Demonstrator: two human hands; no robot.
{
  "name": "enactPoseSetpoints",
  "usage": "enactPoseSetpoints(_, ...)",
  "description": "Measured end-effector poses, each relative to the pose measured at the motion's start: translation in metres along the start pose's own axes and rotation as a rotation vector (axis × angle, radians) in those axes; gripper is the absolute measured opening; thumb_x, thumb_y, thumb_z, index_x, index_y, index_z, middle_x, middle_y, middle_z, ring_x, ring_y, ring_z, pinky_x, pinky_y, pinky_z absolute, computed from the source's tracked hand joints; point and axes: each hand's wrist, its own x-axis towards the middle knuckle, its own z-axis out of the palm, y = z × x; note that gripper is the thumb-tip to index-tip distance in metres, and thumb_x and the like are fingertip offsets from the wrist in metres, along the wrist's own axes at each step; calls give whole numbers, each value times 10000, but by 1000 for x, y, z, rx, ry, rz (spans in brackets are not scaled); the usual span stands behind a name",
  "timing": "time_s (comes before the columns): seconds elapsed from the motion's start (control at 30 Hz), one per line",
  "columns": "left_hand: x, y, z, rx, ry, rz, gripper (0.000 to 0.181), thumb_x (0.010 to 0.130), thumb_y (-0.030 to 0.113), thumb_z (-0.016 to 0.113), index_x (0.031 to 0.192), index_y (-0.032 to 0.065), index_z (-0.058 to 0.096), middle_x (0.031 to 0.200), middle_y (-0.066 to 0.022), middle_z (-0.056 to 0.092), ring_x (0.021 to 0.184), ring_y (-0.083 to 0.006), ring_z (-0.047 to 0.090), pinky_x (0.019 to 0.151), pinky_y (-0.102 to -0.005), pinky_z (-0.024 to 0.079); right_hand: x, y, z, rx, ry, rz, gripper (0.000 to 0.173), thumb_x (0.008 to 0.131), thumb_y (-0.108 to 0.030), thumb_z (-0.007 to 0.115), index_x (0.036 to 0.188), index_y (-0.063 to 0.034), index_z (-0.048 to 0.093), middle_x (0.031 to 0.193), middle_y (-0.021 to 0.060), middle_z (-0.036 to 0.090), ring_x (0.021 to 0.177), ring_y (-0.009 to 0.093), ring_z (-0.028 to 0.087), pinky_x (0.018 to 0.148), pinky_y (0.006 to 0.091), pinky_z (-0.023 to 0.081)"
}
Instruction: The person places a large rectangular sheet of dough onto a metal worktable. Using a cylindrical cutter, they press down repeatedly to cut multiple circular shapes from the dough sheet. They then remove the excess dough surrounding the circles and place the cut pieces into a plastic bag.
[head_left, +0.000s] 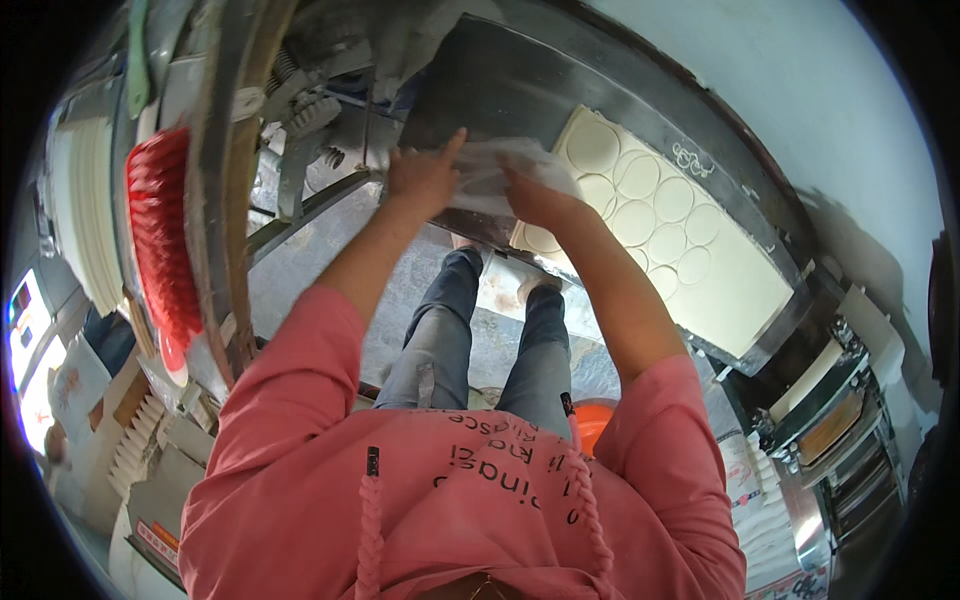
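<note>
A thin translucent plastic bag or sheet (484, 176), blurred by motion, is stretched between my hands above the front edge of the dark metal worktable (495, 86). My left hand (426, 178) grips its left side, with the index finger pointing away from me. On the other side, my right hand (541, 196) holds the plastic with its fingers bent into it. Just right of that hand lies a wide, flat dough sheet (739, 300), marked with several round cuts. One dough circle (592, 148) is at its far left corner. The plastic hides part of the sheet's left edge.
A dough roller machine (814, 394) stands beyond the table's right end. On the left, a red-bristled brush (159, 232) lies on a shelf by a stack of pale sheets (86, 214). An orange bucket (594, 424) is on the floor. Dough scraps (691, 160) lie along the table's back.
</note>
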Motion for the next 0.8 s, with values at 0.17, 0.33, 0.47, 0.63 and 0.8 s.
enactPoseSetpoints(0.17, 27, -7, 0, 73, 3, -191, 763, 900, 307, 550, 1535, 238, 132, 1125, -167, 642, 1064, -329, 610, 1001, -571, 329, -63, -27, -13, 371, 401, -16, 155, 823, -117, 613, 970, -68, 610, 794, 141, 639, 762, 354, 625, 702, 452, 500)
enactPoseSetpoints(0.33, 23, 11, 7, -69, 592, -97, 658, 800, 114, 569, 1425, 113, 360, 1058, -158, 608, 986, -361, 584, 976, -543, 336, -115, 42, 47, 359, 384, 909, 272, 933, -335, 539, 900, -66, 521, 788, 155, 629, 754, 379, 628, 665, 489, 482)
enactPoseSetpoints(0.47, -15, 47, 15, -408, 975, 215, 387, 761, 12, 567, 1143, 75, 559, 984, -156, 581, 965, -359, 556, 892, -481, 403, -103, 54, 39, 224, 154, 980, 303, 940, -352, 512, 922, -49, 517, 900, 158, 663, 804, 366, 651, 684, 482, 499)
enactPoseSetpoints(0.63, -64, 114, 52, -736, 532, 592, 316, 737, -28, 599, 1050, -11, 555, 958, -182, 572, 928, -356, 559, 837, -412, 457, -100, 68, 52, 175, 80, 967, 280, 946, -321, 490, 958, -42, 507, 912, 165, 666, 827, 359, 661, 707, 479, 510)
enactPoseSetpoints(0.8, -25, 130, 125, -785, 635, -112, 397, 767, 24, 645, 1142, -14, 522, 935, -121, 602, 852, -275, 594, 797, -357, 481, -93, 60, 28, 217, 30, 952, 268, 947, -286, 475, 989, -22, 488, 935, 168, 671, 851, 371, 659, 708, 479, 507)
